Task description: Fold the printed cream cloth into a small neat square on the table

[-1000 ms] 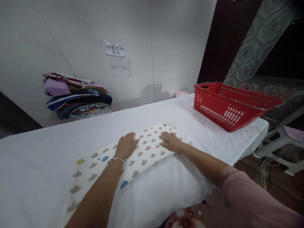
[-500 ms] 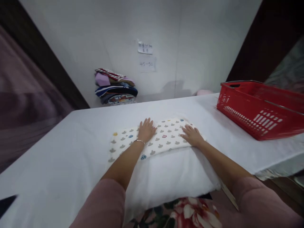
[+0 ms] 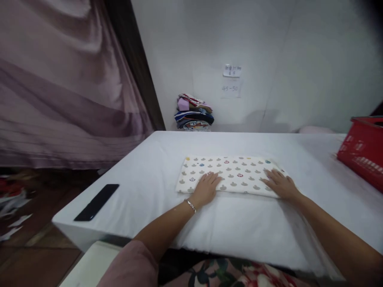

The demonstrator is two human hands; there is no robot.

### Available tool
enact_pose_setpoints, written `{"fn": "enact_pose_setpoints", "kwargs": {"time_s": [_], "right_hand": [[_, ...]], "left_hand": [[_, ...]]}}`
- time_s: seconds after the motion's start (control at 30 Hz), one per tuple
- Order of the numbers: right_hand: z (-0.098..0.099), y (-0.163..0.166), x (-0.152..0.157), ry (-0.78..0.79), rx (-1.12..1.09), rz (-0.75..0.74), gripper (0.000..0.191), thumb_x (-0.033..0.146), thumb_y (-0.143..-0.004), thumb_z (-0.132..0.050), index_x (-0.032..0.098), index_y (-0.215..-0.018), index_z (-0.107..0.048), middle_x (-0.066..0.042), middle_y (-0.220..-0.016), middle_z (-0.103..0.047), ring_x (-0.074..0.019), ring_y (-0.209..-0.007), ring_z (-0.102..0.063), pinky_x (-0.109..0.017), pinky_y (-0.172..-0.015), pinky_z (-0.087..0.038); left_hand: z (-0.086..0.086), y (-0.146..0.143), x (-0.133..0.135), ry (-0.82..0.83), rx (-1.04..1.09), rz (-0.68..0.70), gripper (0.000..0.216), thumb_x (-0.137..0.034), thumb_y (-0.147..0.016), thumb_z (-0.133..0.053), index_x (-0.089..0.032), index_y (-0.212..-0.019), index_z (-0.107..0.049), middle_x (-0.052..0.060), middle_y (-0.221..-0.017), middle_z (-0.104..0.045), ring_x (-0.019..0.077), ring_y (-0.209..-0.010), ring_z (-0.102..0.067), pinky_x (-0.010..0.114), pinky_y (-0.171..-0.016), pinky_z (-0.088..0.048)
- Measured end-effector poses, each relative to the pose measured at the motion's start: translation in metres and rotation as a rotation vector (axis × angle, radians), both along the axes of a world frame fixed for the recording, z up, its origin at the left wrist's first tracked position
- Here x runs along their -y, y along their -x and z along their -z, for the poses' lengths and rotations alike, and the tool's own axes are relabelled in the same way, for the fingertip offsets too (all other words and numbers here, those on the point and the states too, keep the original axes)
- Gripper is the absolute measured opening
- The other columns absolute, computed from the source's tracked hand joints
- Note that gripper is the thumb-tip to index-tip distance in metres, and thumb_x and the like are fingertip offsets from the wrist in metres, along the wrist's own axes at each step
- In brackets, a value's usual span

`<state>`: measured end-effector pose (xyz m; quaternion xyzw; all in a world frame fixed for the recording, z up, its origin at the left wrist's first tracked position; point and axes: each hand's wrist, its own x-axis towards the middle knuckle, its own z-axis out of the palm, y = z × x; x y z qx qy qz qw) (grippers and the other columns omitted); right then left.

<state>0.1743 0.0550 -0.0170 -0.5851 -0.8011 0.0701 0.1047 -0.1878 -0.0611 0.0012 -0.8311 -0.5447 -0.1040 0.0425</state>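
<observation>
Cloth (image 3: pixel 230 171) lies folded on table (image 3: pixel 143 167); left hand (image 3: pixel 206 188) and right hand (image 3: pixel 279 184), open palms down, pin its near edge flat.

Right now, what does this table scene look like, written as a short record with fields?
Left: left hand lies flat, fingers open, on the near edge of the patterned cloth; bracelet on the wrist
Right: right hand lies flat on the cloth's right end
Cloth: folded into a rectangle, lying flat
Surface: white-covered table
Near left corner: black phone
Far right: red basket, partly out of frame
Back wall: stack of folded clothes; paper notes
</observation>
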Motion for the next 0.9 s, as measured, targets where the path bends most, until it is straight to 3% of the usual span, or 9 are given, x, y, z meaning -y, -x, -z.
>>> {"fn": "enact_pose_setpoints", "kwargs": {"time_s": [0.1, 0.2, 0.3, 0.4, 0.53, 0.7, 0.9], "right_hand": [[-0.006, 0.021, 0.011, -0.038, 0.035, -0.046, 0.06, 0.058, -0.088, -0.033, 0.033, -0.142, -0.037, -0.006, -0.149, -0.032, -0.0318, -0.138, -0.024, -0.058, -0.109, -0.024], [-0.01, 0.061, 0.033, -0.138, 0.052, -0.342, 0.067, 0.06, -0.086, -0.038, 0.032, -0.146, -0.028, -0.003, -0.152, -0.025, -0.0292, -0.14, -0.019, -0.055, -0.112, -0.017], [-0.006, 0.098, 0.05, -0.144, 0.069, -0.546, 0.06, 0.052, -0.089, -0.039, 0.031, -0.144, -0.033, -0.004, -0.15, -0.03, -0.0272, -0.139, -0.023, -0.052, -0.112, -0.018], [0.003, 0.113, 0.055, -0.146, 0.055, -0.559, 0.05, 0.043, -0.093, -0.032, 0.03, -0.141, -0.04, -0.004, -0.147, -0.035, -0.0254, -0.138, -0.027, -0.051, -0.111, -0.023], [0.011, 0.111, 0.053, -0.184, 0.05, -0.559, 0.049, 0.041, -0.094, -0.031, 0.029, -0.14, -0.041, -0.003, -0.148, -0.034, -0.0244, -0.138, -0.026, -0.051, -0.11, -0.025], [0.013, 0.108, 0.053, -0.185, 0.048, -0.576, 0.05, 0.043, -0.093, -0.03, 0.031, -0.141, -0.04, -0.001, -0.148, -0.032, -0.0242, -0.139, -0.025, -0.052, -0.111, -0.025], [0.017, 0.109, 0.052, -0.205, 0.014, -0.569, 0.049, 0.045, -0.093, -0.034, 0.035, -0.141, -0.039, 0.0, -0.148, -0.033, -0.0261, -0.137, -0.027, -0.053, -0.111, -0.025]], "left_hand": [[0.001, 0.002, 0.007, -0.002, -0.016, -0.063, 0.055, -0.01, -0.085, -0.036, -0.022, -0.139, -0.036, 0.006, -0.146, -0.038, 0.0201, -0.137, -0.028, 0.042, -0.111, -0.024], [0.003, -0.004, 0.01, -0.003, -0.005, -0.114, 0.058, -0.008, -0.083, -0.035, -0.025, -0.138, -0.038, 0.005, -0.144, -0.042, 0.019, -0.134, -0.033, 0.039, -0.108, -0.029], [0.003, -0.005, 0.01, 0.019, 0.008, -0.168, 0.06, -0.008, -0.081, -0.035, -0.026, -0.139, -0.038, 0.005, -0.145, -0.04, 0.019, -0.133, -0.035, 0.036, -0.106, -0.032], [-0.001, 0.009, 0.012, 0.043, 0.021, -0.222, 0.059, -0.009, -0.081, -0.034, -0.027, -0.136, -0.042, 0.005, -0.142, -0.044, 0.0193, -0.13, -0.039, 0.036, -0.105, -0.033], [-0.007, 0.05, 0.023, 0.042, 0.026, -0.345, 0.051, -0.007, -0.082, -0.035, -0.024, -0.128, -0.05, 0.007, -0.134, -0.053, 0.0213, -0.126, -0.044, 0.043, -0.106, -0.031], [-0.008, 0.091, 0.044, 0.073, 0.066, -0.495, 0.057, -0.002, -0.077, -0.038, -0.025, -0.127, -0.052, 0.002, -0.138, -0.049, 0.0186, -0.131, -0.04, 0.047, -0.113, -0.024], [-0.023, 0.113, 0.041, 0.293, 0.273, -0.472, 0.062, -0.007, -0.07, -0.045, -0.021, -0.131, -0.052, 0.003, -0.143, -0.043, 0.0194, -0.132, -0.04, 0.033, -0.109, -0.035]]}}
